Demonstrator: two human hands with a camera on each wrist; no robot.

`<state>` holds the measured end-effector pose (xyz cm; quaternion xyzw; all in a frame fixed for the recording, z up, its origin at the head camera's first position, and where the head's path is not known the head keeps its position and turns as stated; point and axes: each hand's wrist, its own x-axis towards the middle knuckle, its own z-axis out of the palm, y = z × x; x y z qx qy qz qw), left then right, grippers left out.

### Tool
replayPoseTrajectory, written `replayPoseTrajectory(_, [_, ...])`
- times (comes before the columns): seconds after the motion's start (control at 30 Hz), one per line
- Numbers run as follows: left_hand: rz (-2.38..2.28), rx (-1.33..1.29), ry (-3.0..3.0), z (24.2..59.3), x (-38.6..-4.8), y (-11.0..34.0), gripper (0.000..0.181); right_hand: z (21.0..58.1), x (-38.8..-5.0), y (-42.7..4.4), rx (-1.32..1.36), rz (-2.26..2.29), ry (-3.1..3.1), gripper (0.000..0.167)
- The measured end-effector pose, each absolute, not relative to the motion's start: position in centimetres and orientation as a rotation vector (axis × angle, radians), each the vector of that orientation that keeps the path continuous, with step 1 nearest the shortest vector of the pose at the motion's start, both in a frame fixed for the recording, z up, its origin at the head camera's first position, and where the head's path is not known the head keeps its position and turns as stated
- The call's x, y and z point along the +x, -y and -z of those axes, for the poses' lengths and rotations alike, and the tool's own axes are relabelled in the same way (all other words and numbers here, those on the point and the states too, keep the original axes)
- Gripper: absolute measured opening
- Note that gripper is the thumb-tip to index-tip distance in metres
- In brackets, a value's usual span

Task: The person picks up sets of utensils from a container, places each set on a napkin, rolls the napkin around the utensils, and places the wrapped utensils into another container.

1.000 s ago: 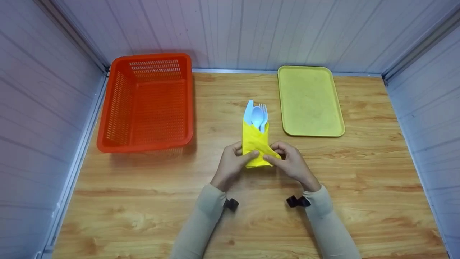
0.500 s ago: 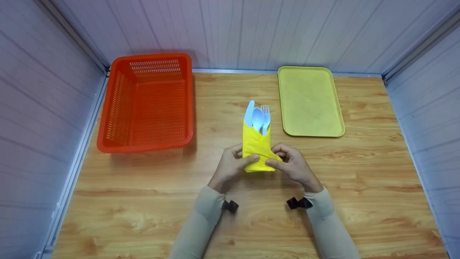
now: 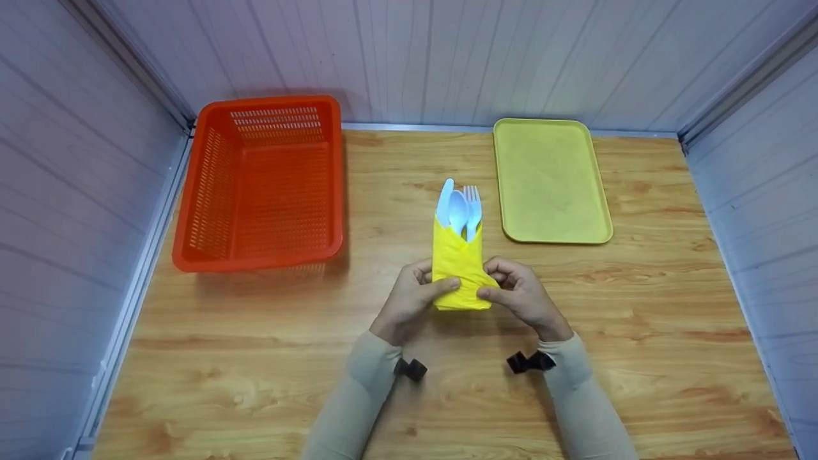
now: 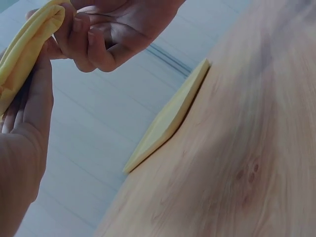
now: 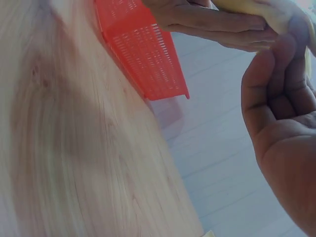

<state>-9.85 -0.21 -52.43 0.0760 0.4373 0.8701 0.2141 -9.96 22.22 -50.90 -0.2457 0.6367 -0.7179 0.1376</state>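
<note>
A yellow napkin (image 3: 457, 262), folded into a pouch, is held up above the table between both hands. Out of its top stick a pale knife (image 3: 445, 203), a spoon (image 3: 457, 209) and a fork (image 3: 473, 211); their lower ends are hidden in the folds. My left hand (image 3: 412, 294) grips the napkin's left side, thumb across the front and fingers behind. With thumb and fingers, my right hand (image 3: 521, 295) pinches a loose flap at the lower right. In the left wrist view the napkin (image 4: 27, 49) looks like a thick folded edge lying along the left fingers.
A red-orange perforated basket (image 3: 335, 191) stands at the back left. At the back right a yellow tray (image 3: 555, 185) lies flat on the wooden table (image 3: 671, 306). Pale panel walls (image 3: 422, 64) close off the back and both sides.
The napkin bundle has shifted slightly towards the body, and its front fold lies smoother. The right hand's flap sticks out a little less. Both hands keep their hold.
</note>
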Motion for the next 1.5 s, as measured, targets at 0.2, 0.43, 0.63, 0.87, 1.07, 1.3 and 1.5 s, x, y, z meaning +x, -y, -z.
replayPoseTrajectory(0.2, [-2.400,0.214,-1.311,52.0,-9.8,0.4,0.044,50.7,-10.0,-22.8,-0.781,2.002,-1.875,0.015])
replayPoseTrajectory(0.43, [-2.366,0.213,-1.539,51.6,-9.7,0.5,0.042,51.1,-10.2,-23.0,-0.792,1.995,-1.873,0.018])
replayPoseTrajectory(0.63, [-2.344,0.174,-1.612,51.7,-9.6,0.5,0.043,51.3,-10.1,-22.5,-0.688,2.009,-2.023,0.016])
replayPoseTrajectory(0.87, [-2.381,0.187,-1.739,51.9,-9.4,0.2,0.043,51.1,-9.7,-21.5,-0.457,2.000,-2.338,0.013])
replayPoseTrajectory(1.07, [-2.448,0.099,-1.855,52.1,-9.1,-1.2,0.037,49.7,-9.1,-20.0,-0.507,1.921,-2.548,0.010])
replayPoseTrajectory(1.3, [-2.482,0.016,-1.935,52.6,-9.2,-2.2,0.034,48.3,-8.4,-18.7,-0.444,1.857,-2.555,0.019])
replayPoseTrajectory(1.5, [-2.455,0.032,-1.915,52.7,-9.4,-2.0,0.035,48.4,-8.5,-18.5,-0.339,1.876,-2.433,0.025])
